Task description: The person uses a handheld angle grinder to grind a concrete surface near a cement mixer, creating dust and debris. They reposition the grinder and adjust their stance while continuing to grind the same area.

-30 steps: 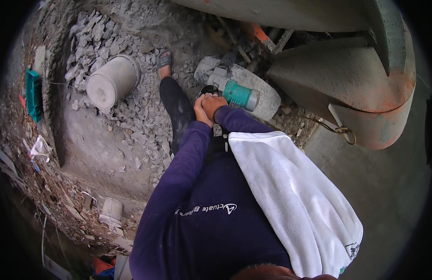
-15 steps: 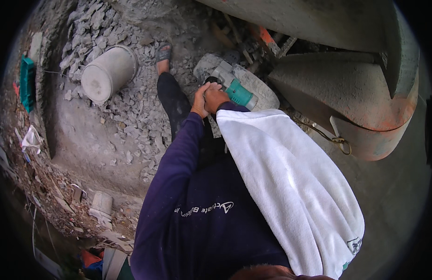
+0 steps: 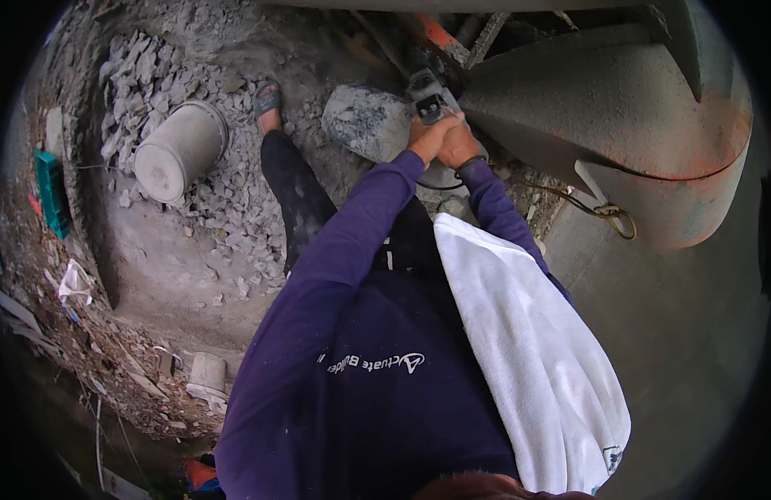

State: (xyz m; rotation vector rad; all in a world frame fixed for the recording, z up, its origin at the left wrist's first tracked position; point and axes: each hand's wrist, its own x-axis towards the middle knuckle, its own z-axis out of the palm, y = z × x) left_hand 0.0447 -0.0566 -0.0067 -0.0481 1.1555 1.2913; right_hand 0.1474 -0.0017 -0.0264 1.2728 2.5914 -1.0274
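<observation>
Both of my hands are closed together around the handle end of a grey power tool (image 3: 427, 93), apparently a demolition hammer, whose far end is hidden. My left hand (image 3: 433, 137) reaches across from the left, and my right hand (image 3: 459, 146) is pressed against it, the fingers partly covered. A dark cord loops below my right wrist. Just left of the tool lies a rounded, dust-coated grey object (image 3: 365, 122), its kind unclear. A white towel (image 3: 527, 350) hangs down my right side over the purple sleeve.
A pale bucket (image 3: 181, 150) sits among broken concrete rubble (image 3: 140, 87) at the left. My sandalled foot (image 3: 269, 107) rests beside the rubble. Large curved metal blades (image 3: 594, 108) rise at the right, with a rope (image 3: 606, 212) tied on. A teal crate (image 3: 50, 192) stands far left.
My hands and the tool have moved right and slightly up, toward the curved metal. The tool has turned, so its teal body no longer shows. My right sleeve has come out from under the towel.
</observation>
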